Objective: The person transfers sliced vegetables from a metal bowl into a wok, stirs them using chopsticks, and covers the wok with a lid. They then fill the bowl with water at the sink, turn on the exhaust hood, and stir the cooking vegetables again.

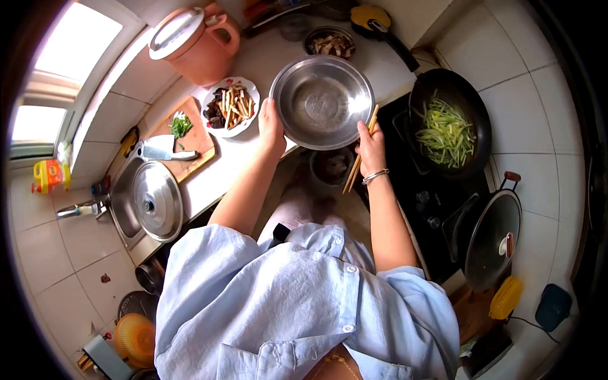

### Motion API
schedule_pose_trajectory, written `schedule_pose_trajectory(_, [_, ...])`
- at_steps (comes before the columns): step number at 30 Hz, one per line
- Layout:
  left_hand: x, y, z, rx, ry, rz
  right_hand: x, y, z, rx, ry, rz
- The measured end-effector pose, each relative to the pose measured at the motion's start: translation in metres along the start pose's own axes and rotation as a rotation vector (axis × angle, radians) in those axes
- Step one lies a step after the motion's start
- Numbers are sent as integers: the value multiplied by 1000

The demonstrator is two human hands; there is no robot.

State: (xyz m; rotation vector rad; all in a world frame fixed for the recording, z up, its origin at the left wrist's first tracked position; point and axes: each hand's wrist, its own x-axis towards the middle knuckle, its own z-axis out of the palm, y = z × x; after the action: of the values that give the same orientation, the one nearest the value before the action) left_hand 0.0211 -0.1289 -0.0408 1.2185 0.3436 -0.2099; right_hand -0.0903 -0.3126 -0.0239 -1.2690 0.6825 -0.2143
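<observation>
Grasping steel bowl (322, 102) at upper center with left grip (271, 126) and right grip (371, 145), also clasping chopsticks (351, 176) in right grip.

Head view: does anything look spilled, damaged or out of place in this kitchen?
A dark brown mark stands out on the white wall tiles at lower left, perhaps a stain or chip; I can't tell which. The held metal bowl shows no visible dents, and nothing looks spilled.
</observation>
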Motion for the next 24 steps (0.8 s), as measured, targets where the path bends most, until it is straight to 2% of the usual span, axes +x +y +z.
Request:
schedule_pose_trajectory(2, [13, -16, 0, -123, 56, 154, 7, 10, 10, 18, 4, 59])
schedule_pose_trajectory(4, [24, -33, -15, 53, 33, 170, 21, 29, 13, 9, 35, 116])
schedule_pose_trajectory(8, [55, -77, -31, 109, 116, 64, 51, 59, 16, -114, 78, 166])
schedule_pose_trajectory(11, [53, -77, -24, 59, 159, 28, 74, 92, 13, -251, 122, 61])
schedule_pose_trajectory(16, [63, -78, -27, 131, 151, -34, 90, 101, 17, -270, 123, 97])
schedule_pose_trajectory(19, [63, -74, -19, 81, 219, -16, 99, 107, 18, -300, 124, 74])
schedule_pose_trajectory(22, [66, -68, -17, 75, 199, -8, 105, 107, 22, -309, 127, 83])
schedule_pose_trajectory(24, [66, -65, -20, 82, 191, -88, 107, 106, 25, -310, 135, 90])
